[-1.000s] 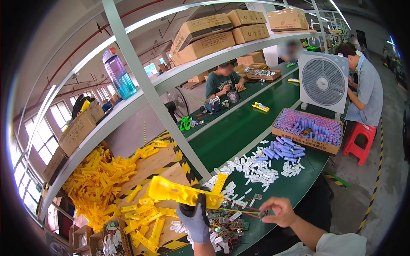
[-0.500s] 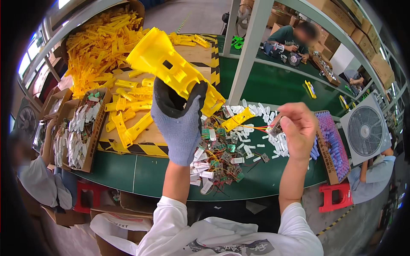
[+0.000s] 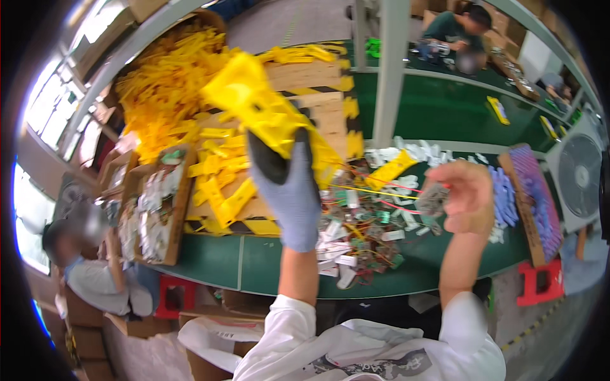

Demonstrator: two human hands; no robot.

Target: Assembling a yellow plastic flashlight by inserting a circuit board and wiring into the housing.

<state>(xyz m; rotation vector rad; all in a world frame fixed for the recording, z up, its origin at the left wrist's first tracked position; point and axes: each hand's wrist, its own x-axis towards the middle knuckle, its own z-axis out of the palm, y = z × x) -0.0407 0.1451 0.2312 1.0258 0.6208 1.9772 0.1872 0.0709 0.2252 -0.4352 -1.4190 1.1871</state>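
Note:
My left hand (image 3: pixel 289 197), in a grey-blue glove with dark palm and fingers, grips a yellow plastic flashlight-shaped housing (image 3: pixel 254 101). It is held tilted above the bench, its wide end up and to the left. Red and yellow wires (image 3: pixel 372 191) run from its narrow lower end to a small circuit board (image 3: pixel 433 200). The board sits at the fingertips of my bare right hand (image 3: pixel 470 197), blurred, with the fingers curled around its edge. Below lies a heap of wired circuit boards and white plastic pieces (image 3: pixel 356 238). Another yellow plastic part (image 3: pixel 392 169) rests behind the wires.
Yellow parts pile up (image 3: pixel 162 95) at the far left, with more on a striped-edge wooden board (image 3: pixel 311 95). A carton of white pieces (image 3: pixel 155 203) stands left, a box of purple-blue cylinders (image 3: pixel 534 197) right, near a fan (image 3: pixel 579 165). Co-workers sit left and far right.
The whole view has shifted, so the scene lies further right. The wires between the housing and the board now look straighter. My left hand keeps its hold on the housing.

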